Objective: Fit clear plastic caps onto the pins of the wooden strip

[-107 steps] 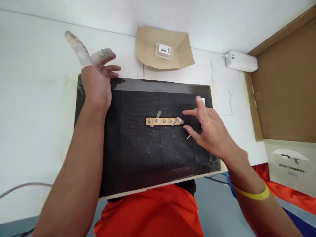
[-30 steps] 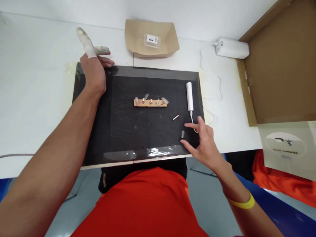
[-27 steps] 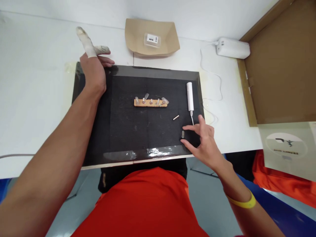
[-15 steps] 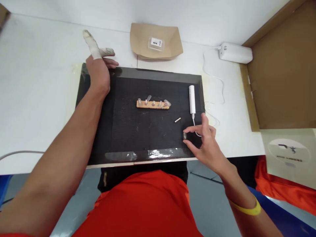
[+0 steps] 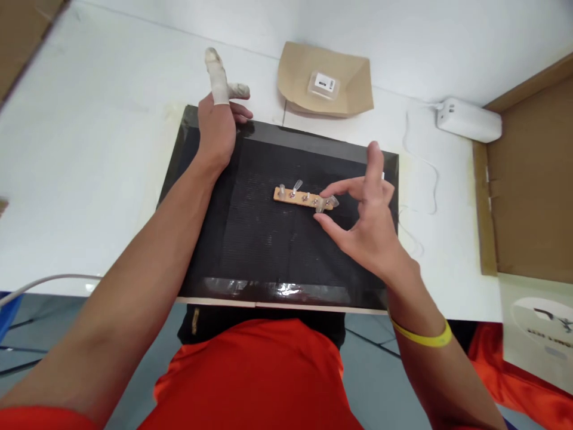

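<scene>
My right hand (image 5: 364, 209) pinches a small clear piece (image 5: 319, 206) between thumb and forefinger, its other fingers spread. That piece is at the right part of a narrow orange-brown strip (image 5: 293, 197); whether they touch I cannot tell. Small clear, petal-like tips and shiny metallic bits stand along the strip, some tilted. My left hand (image 5: 219, 119) rests on its side at the far left corner of the black mat (image 5: 255, 245), fingers stretched apart and holding nothing. Whitish covers sheathe two of its digits. My right hand hides most of the white stick-shaped device behind it.
Behind the mat, a brown paper tray (image 5: 290, 74) holds a clear box with a white label (image 5: 324, 83). A white power block (image 5: 469, 119) with a thin cable lies at the back right. A cardboard panel (image 5: 532, 179) borders the right side.
My right hand has moved left and away from me, carrying the clear piece from the mat's near right to the strip. The view has shifted; my left hand stays at its corner.
</scene>
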The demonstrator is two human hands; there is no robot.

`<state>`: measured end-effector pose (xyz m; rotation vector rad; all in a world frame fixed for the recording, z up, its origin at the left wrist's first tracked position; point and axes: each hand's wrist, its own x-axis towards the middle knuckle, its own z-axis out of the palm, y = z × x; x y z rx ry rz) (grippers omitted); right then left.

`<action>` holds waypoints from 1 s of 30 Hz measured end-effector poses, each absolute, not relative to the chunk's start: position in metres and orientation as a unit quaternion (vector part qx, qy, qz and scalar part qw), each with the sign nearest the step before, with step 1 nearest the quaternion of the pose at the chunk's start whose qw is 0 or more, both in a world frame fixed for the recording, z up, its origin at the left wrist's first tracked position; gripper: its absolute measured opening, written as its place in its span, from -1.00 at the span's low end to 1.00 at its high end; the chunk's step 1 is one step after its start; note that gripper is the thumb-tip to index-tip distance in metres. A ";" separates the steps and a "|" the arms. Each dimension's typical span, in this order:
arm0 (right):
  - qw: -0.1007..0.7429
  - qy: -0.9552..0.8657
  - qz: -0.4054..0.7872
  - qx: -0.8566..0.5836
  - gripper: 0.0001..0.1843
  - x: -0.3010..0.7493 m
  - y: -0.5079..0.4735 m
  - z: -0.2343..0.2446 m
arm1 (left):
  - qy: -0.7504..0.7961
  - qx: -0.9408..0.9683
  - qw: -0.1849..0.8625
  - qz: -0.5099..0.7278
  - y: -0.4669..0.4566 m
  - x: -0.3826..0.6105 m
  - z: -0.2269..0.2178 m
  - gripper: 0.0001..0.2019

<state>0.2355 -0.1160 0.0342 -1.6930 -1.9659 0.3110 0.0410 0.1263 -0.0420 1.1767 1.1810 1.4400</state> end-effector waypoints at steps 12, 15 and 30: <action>0.255 -0.759 0.104 -0.590 0.01 0.234 -0.086 0.014 | 0.506 0.478 0.456 0.555 0.122 0.042 -0.033 -0.21; 0.267 -0.764 0.106 -0.578 0.05 0.235 -0.084 0.007 | 0.501 0.497 0.444 0.552 0.118 0.042 -0.033 -0.16; 0.252 -0.757 0.119 -0.591 0.10 0.238 -0.084 0.004 | 0.480 0.521 0.430 0.560 0.118 0.040 -0.039 -0.06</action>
